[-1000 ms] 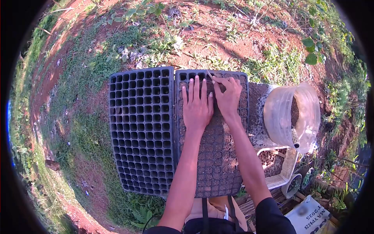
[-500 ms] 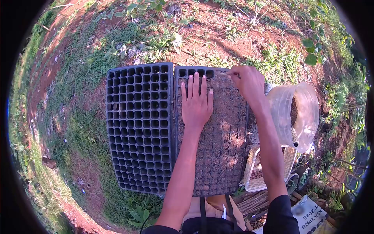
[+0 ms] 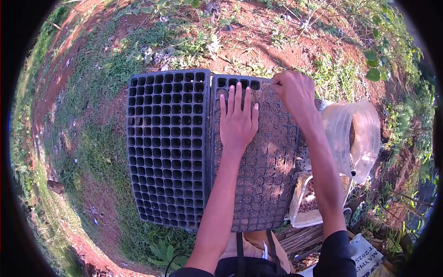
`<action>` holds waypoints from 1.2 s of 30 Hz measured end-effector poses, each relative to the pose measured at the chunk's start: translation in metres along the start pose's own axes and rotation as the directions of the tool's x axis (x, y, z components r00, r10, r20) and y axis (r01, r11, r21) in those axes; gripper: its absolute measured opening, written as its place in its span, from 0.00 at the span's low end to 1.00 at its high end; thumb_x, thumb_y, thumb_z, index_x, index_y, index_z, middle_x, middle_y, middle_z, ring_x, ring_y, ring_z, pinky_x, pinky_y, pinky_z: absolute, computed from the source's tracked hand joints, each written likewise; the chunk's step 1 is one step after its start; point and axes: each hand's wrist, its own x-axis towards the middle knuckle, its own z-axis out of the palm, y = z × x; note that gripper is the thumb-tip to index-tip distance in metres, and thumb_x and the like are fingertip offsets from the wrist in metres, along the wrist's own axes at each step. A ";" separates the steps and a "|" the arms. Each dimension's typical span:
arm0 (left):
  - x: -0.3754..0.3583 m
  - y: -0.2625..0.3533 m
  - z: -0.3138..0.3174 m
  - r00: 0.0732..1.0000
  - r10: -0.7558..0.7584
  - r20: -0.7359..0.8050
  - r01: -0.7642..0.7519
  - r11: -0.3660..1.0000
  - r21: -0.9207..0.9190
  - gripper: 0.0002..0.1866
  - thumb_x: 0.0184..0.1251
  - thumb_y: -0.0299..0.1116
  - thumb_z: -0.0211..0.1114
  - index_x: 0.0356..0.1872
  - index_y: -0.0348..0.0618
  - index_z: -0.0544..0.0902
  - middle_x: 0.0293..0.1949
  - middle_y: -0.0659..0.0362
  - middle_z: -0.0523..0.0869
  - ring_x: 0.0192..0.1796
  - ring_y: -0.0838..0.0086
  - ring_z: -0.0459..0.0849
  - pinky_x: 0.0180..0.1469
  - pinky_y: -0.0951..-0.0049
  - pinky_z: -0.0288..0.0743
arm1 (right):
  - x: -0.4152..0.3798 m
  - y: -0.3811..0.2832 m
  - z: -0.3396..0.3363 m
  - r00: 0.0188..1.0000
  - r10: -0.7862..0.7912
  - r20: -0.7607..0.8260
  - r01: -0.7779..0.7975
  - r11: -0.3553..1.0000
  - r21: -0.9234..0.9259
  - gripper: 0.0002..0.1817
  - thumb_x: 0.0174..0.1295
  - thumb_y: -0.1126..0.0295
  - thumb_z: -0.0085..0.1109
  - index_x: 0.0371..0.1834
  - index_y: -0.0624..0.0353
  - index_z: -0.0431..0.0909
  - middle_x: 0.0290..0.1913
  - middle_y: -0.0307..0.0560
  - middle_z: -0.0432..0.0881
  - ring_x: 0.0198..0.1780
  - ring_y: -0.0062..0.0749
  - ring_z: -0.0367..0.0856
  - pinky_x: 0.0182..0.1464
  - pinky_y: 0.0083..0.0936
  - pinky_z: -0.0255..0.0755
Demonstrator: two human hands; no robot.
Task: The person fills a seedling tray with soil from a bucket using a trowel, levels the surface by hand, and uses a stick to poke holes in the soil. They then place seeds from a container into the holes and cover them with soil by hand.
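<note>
My left hand [image 3: 237,122] lies flat with its fingers spread on the upper left of the soil-filled seedling tray [image 3: 263,184]. Several cells in that tray's top row are empty near my fingertips. At the tray's top right corner is my right hand [image 3: 295,90], its fingers pinched together; whatever they hold is too small to name. A second black tray [image 3: 169,147], its cells empty, stands directly to the left of the soil-filled one.
Right of the trays are a translucent plastic container [image 3: 364,138] and, below it, a whitish basket [image 3: 307,219] with reddish-brown material inside. A printed sack [image 3: 367,254] lies at the lower right. Grass and red soil surround everything, with leafy branches at the upper right.
Both trays and the items around them appear slightly shifted in the view. My left hand stays flat on the tray, and my right hand remains pinched at the top right corner.
</note>
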 end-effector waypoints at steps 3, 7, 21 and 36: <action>-0.001 0.001 0.000 1.000 -0.004 0.008 0.004 1.000 -0.002 0.26 0.80 0.43 0.54 0.73 0.43 0.72 0.76 0.48 0.69 0.79 0.56 0.65 0.82 0.48 0.50 | 0.000 0.002 0.003 0.999 -0.036 0.013 0.036 0.999 0.000 0.05 0.56 0.75 0.63 0.28 0.57 0.89 0.26 0.53 0.86 0.31 0.49 0.87 0.37 0.45 0.76; -0.001 0.000 0.000 1.000 -0.010 0.022 0.010 1.000 0.007 0.27 0.80 0.44 0.53 0.74 0.44 0.72 0.77 0.49 0.69 0.80 0.57 0.64 0.83 0.49 0.49 | -0.005 0.009 -0.005 0.998 0.037 0.054 -0.049 0.971 0.236 0.07 0.60 0.77 0.61 0.37 0.59 0.89 0.25 0.54 0.85 0.32 0.41 0.89 0.38 0.40 0.78; -0.001 -0.001 0.001 1.000 -0.014 0.025 0.014 1.000 0.002 0.27 0.80 0.44 0.54 0.73 0.44 0.73 0.76 0.49 0.69 0.80 0.57 0.64 0.83 0.48 0.50 | -0.029 0.037 0.011 0.948 0.283 0.142 -0.242 0.359 0.902 0.14 0.74 0.73 0.61 0.60 0.66 0.82 0.40 0.43 0.89 0.43 0.21 0.86 0.47 0.19 0.79; 0.000 0.000 0.000 1.000 0.007 0.023 -0.008 1.000 0.022 0.27 0.79 0.43 0.56 0.73 0.42 0.73 0.75 0.47 0.70 0.80 0.55 0.65 0.82 0.46 0.51 | -0.029 0.018 0.091 0.906 0.396 -0.150 -0.114 0.571 0.813 0.13 0.84 0.63 0.47 0.46 0.62 0.74 0.29 0.38 0.76 0.30 0.18 0.73 0.32 0.20 0.65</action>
